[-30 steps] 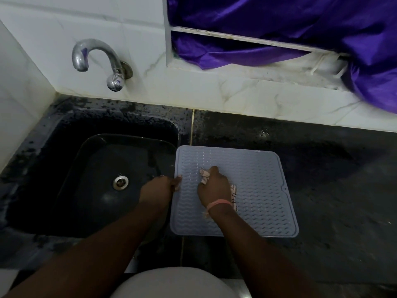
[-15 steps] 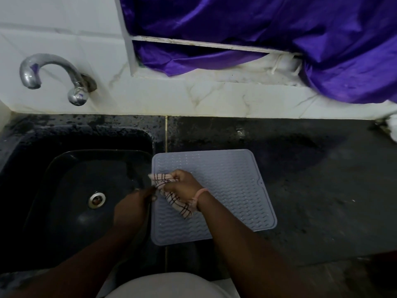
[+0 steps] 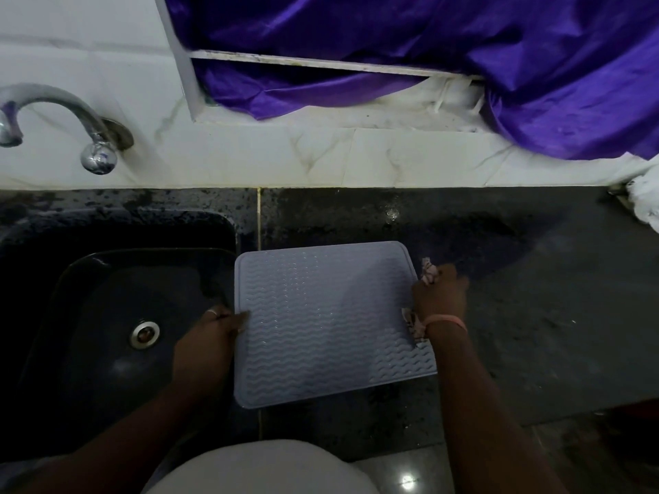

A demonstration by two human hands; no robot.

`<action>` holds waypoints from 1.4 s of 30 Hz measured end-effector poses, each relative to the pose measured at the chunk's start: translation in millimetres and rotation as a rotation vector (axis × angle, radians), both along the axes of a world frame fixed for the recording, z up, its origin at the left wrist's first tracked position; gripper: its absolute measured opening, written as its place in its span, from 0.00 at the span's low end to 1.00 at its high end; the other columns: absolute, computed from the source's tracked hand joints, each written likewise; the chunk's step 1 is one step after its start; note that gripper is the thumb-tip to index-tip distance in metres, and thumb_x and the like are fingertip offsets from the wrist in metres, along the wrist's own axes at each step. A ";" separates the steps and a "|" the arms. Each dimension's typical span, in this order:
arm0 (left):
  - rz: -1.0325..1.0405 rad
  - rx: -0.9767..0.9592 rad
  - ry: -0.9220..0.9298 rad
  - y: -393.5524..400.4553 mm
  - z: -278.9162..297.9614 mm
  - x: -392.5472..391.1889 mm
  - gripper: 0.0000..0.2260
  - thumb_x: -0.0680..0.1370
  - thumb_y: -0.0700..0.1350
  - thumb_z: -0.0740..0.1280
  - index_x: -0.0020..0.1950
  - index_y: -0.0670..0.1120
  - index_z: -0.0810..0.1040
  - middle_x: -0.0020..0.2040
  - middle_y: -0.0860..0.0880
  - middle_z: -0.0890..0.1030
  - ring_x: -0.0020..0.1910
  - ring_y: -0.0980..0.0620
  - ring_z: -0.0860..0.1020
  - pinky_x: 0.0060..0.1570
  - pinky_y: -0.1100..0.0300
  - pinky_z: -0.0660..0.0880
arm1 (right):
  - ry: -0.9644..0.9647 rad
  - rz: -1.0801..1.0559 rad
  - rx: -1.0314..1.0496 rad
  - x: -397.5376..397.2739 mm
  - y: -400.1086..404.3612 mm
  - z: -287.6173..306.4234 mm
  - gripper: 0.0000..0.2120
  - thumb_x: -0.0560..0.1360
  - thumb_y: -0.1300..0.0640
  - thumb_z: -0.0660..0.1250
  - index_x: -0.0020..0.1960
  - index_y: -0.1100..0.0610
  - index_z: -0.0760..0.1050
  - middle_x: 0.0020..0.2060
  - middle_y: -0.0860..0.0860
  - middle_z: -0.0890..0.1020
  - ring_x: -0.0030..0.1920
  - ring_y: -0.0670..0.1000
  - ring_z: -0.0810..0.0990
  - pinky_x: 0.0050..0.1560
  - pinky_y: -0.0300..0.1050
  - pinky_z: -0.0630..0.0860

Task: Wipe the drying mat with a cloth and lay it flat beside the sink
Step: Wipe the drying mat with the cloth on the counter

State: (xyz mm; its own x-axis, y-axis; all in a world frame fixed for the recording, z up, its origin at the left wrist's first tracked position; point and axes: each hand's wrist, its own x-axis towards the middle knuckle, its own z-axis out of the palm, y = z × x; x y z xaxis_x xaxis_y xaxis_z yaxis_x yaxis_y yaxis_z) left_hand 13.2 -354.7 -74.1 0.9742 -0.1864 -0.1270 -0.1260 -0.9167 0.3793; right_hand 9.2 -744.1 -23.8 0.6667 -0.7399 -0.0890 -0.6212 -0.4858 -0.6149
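Observation:
A grey ribbed drying mat (image 3: 321,322) lies flat on the dark counter just right of the black sink (image 3: 107,315). My left hand (image 3: 210,336) pinches the mat's left edge, thumb on top. My right hand (image 3: 440,297) is at the mat's right edge and grips a crumpled checked cloth (image 3: 413,322). Bits of the cloth stick out above the knuckles and below the wrist; most of it is hidden under the hand.
A chrome tap (image 3: 53,115) juts from the white tiled wall over the sink. Purple fabric (image 3: 463,58) hangs over the window ledge behind. The dark counter (image 3: 535,297) stretches to the right, with a white object (image 3: 645,201) at its far right corner.
My right hand has swept the cloth from the mat's left part across to its right edge. My left hand has stayed on the left edge. The camera has turned to the right.

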 end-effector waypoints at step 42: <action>-0.064 -0.021 0.113 14.4 -8.3 8.2 0.19 0.82 0.55 0.60 0.73 0.66 0.66 0.70 0.52 0.72 0.61 0.52 0.77 0.52 0.57 0.76 | -0.137 0.218 0.983 20.0 162.9 14.3 0.06 0.75 0.65 0.71 0.51 0.58 0.81 0.43 0.55 0.86 0.39 0.49 0.84 0.36 0.39 0.80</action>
State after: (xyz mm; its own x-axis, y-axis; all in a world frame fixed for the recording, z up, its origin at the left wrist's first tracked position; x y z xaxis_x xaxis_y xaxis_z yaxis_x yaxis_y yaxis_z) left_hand 21.4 -340.4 -82.4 0.9400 -0.2513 -0.2308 -0.1392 -0.9000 0.4131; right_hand 29.1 -581.2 -9.6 0.8284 -0.2408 -0.5057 -0.4741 0.1793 -0.8620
